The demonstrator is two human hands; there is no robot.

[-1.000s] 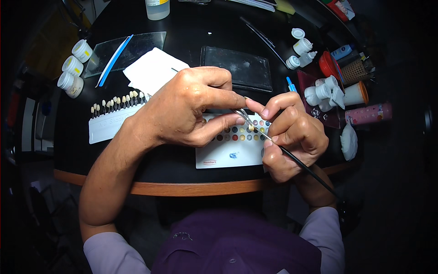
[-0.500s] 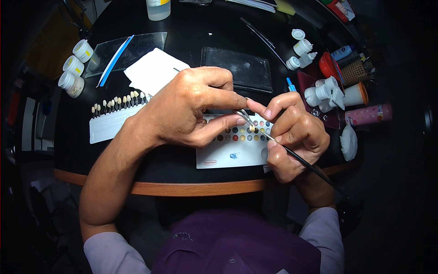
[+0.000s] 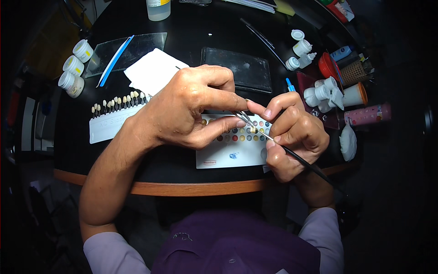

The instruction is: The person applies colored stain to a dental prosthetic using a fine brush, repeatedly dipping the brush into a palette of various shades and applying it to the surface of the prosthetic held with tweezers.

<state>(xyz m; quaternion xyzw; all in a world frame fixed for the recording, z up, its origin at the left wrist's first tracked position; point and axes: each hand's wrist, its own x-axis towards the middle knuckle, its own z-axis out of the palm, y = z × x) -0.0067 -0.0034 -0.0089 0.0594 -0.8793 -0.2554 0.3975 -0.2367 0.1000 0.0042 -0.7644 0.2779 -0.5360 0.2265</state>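
Observation:
Between the thumb and index finger of my left hand (image 3: pixel 194 107) is a metal tweezer-like clamp (image 3: pixel 243 117). A small cream-coloured dental crown (image 3: pixel 253 129) sits at its tip. My right hand (image 3: pixel 296 130) grips a fine brush (image 3: pixel 306 162) like a pen, its dark handle slanting down to the right. The brush tip reaches the crown or lies right beside it; I cannot tell if they touch. My right fingertips meet my left index fingertip. Beneath both hands lies a white card (image 3: pixel 219 153) with rows of coloured dots, partly hidden.
A tooth shade guide (image 3: pixel 114 123) and folded white paper (image 3: pixel 148 68) lie to the left. Several white jars (image 3: pixel 73 66) stand beyond. A dark flat case (image 3: pixel 237 68) lies behind my hands. Jars, a red bowl (image 3: pixel 328 66) and a pink cylinder (image 3: pixel 369 114) crowd the right.
The crown has shifted very slightly down and to the right and looks a little turned at the brush tip. Both hands keep nearly the same place and grip.

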